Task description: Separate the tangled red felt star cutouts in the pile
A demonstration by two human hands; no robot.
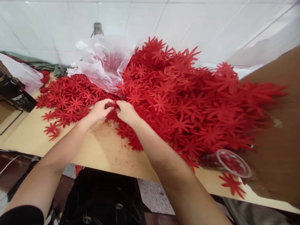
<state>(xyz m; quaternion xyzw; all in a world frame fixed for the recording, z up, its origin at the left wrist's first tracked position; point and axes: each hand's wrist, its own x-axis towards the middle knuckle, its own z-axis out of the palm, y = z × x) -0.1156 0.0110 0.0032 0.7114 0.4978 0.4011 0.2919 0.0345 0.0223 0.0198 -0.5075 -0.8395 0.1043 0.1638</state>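
Between the fingertips of the left hand [100,109] and right hand [125,111], pinched narrow, sits one red flower cutout [114,103] at the near edge of the big red pile [182,93]. It looks thin, light and floppy, best held by its centre. Bare tabletop [103,150] nearest the person offers open room; a clear cup [231,162] lies near the table's edge.

White tiled wall [187,18] fills the top of the frame, evenly lit. A pale wooden surface [103,153] spans the middle; dark reddish floor [14,168] shows lower left.
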